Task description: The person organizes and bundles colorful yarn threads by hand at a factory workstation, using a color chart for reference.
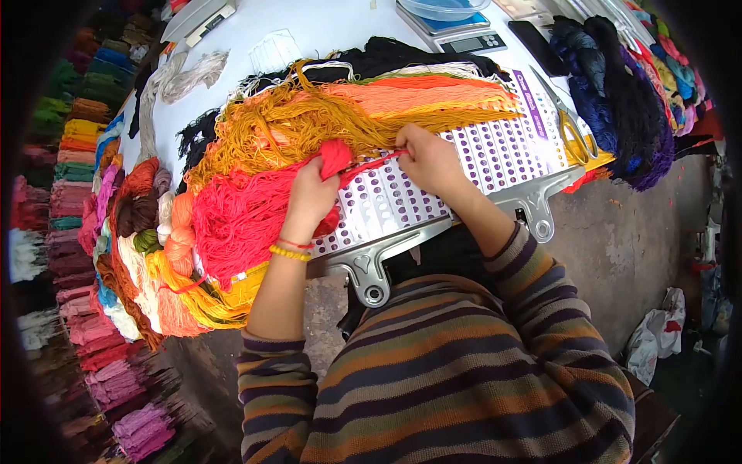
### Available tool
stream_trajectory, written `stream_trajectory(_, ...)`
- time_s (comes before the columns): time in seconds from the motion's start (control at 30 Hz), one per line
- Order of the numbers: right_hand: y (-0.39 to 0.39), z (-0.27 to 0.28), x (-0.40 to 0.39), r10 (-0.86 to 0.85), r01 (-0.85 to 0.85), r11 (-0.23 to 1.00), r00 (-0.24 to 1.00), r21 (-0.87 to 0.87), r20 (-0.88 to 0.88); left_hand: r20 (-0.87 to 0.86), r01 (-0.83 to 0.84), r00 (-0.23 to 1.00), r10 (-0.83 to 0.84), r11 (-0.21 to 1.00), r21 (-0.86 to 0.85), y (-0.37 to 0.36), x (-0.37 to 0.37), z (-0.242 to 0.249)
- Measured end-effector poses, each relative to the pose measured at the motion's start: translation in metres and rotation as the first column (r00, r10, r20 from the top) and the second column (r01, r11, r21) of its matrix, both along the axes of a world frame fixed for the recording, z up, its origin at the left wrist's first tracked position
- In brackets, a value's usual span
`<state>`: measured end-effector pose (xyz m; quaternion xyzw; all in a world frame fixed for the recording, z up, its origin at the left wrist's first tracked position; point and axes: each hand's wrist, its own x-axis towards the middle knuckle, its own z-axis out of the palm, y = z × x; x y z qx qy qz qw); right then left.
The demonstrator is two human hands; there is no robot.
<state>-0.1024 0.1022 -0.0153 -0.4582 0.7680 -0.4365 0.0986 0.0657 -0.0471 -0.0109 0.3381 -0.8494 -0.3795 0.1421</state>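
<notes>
My left hand [313,193] is closed around a bunch of bright red yarn [247,216], with a loop of it bulging above the fingers. A thin red strand runs from there to my right hand [429,158], whose fingers pinch its end. Both hands are over a white card with rows of purple-rimmed holes [386,201]. Two large metal clips [371,267] grip the card's near edge. Mustard yarn [270,131] and orange yarn [433,93] lie across the card beyond my hands, partly hiding it.
Yellow-handled scissors [573,139] and a black phone [537,46] lie at the right. A digital scale [464,39] with a plastic bowl stands at the back. Dark skeins [618,93] hang over the right edge; colourful skeins [147,255] are heaped at the left.
</notes>
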Motion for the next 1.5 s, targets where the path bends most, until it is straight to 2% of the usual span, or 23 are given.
stream_trajectory(0.1,0.000,0.001,0.002,0.079,-0.063,0.987,0.991,0.146,-0.108,0.091,-0.058,0.994,0.065,0.995,-0.077,-0.019,0.037,0.004)
stream_trajectory(0.17,0.001,0.005,0.004,0.069,-0.041,0.985,0.984,0.168,-0.166,-0.194,-0.104,0.971,0.143,0.974,0.200,-0.028,0.061,-0.001)
stream_trajectory(0.3,0.000,-0.001,0.004,0.057,-0.030,0.988,0.981,0.149,-0.184,-0.126,-0.207,0.949,0.287,0.875,0.438,-0.042,0.089,0.031)
stream_trajectory(0.33,0.000,-0.001,0.004,0.050,-0.023,0.990,0.981,0.142,-0.187,-0.007,-0.315,0.930,0.368,0.807,0.500,-0.054,0.101,0.051)
stream_trajectory(0.37,0.000,-0.001,0.005,0.043,-0.017,0.991,0.981,0.134,-0.190,-0.097,-0.246,0.924,0.371,0.768,0.591,-0.076,0.121,0.060)
stream_trajectory(0.4,0.000,-0.001,0.005,0.043,-0.018,0.991,0.981,0.133,-0.190,-0.118,-0.425,0.832,0.542,0.760,0.492,-0.107,0.144,0.053)
stream_trajectory(0.47,0.000,0.001,0.006,0.027,0.001,0.990,0.979,0.138,-0.201,-0.297,-0.339,0.821,0.487,0.836,0.431,-0.167,0.191,0.084)
stream_trajectory(0.5,0.000,0.002,0.007,0.028,-0.001,0.991,0.980,0.137,-0.199,-0.189,-0.449,0.748,0.636,0.695,0.561,-0.207,0.210,0.110)
stream_trajectory(0.53,0.000,0.002,0.008,0.035,0.001,0.988,0.971,0.151,-0.235,-0.228,-0.477,0.668,0.709,0.643,0.600,-0.224,0.218,0.132)
stream_trajectory(0.57,0.000,0.003,0.009,0.041,0.004,0.986,0.962,0.164,-0.272,-0.250,-0.441,0.727,0.639,0.714,0.544,-0.229,0.218,0.157)
stream_trajectory(0.6,0.000,0.004,0.009,0.041,0.003,0.987,0.962,0.161,-0.270,-0.205,-0.770,0.597,0.776,0.626,0.124,-0.223,0.217,0.159)
stream_trajectory(0.67,0.001,0.005,0.009,0.045,-0.005,0.989,0.960,0.147,-0.275,-0.090,-0.693,0.721,0.687,0.714,-0.105,-0.232,0.225,0.151)
stream_trajectory(0.7,0.001,0.005,0.009,0.043,-0.003,0.990,0.961,0.144,-0.273,-0.105,-0.687,0.725,0.680,0.726,-0.038,-0.231,0.220,0.136)
stream_trajectory(0.73,0.001,0.005,0.009,0.043,-0.006,0.990,0.964,0.140,-0.262,0.054,-0.631,0.775,0.630,0.768,0.105,-0.229,0.211,0.128)
stream_trajectory(0.77,0.001,0.005,0.008,0.041,-0.007,0.991,0.966,0.137,-0.254,-0.020,-0.550,0.823,0.568,0.805,0.223,-0.147,0.149,0.136)
stream_trajectory(0.8,0.002,0.005,0.008,0.039,-0.004,0.990,0.966,0.138,-0.254,0.063,-0.476,0.864,0.500,0.767,0.430,-0.117,0.120,0.129)
stream_trajectory(0.83,0.001,0.004,0.008,0.036,-0.009,0.993,0.971,0.117,-0.236,-0.074,-0.373,0.888,0.454,0.805,0.462,-0.076,0.086,0.113)
stream_trajectory(0.9,0.001,0.002,0.007,0.038,-0.017,0.995,0.975,0.096,-0.221,-0.033,-0.106,0.988,0.154,0.804,0.585,-0.037,0.048,0.085)
stream_trajectory(0.93,0.001,0.000,0.006,0.036,-0.018,0.996,0.978,0.090,-0.205,-0.050,-0.055,0.996,0.080,0.923,0.381,-0.005,0.019,0.077)
stream_trajectory(1.0,0.000,0.000,0.006,0.030,-0.016,0.997,0.982,0.078,-0.187,-0.214,0.174,0.967,-0.135,0.969,0.175,0.016,-0.018,0.030)
stream_trajectory(1.03,0.001,0.000,0.006,0.030,-0.017,0.997,0.984,0.077,-0.176,-0.054,0.208,0.976,-0.212,0.975,-0.076,0.011,-0.031,0.000)
stream_trajectory(1.1,0.001,0.000,0.005,0.030,-0.018,0.997,0.986,0.074,-0.163,0.200,0.171,0.973,-0.112,0.936,-0.307,0.034,-0.051,0.008)
stream_trajectory(1.5,0.000,-0.009,-0.001,-0.011,0.000,0.996,0.992,-0.086,-0.127,0.197,0.112,0.980,-0.030,0.902,-0.417,0.036,-0.043,-0.002)
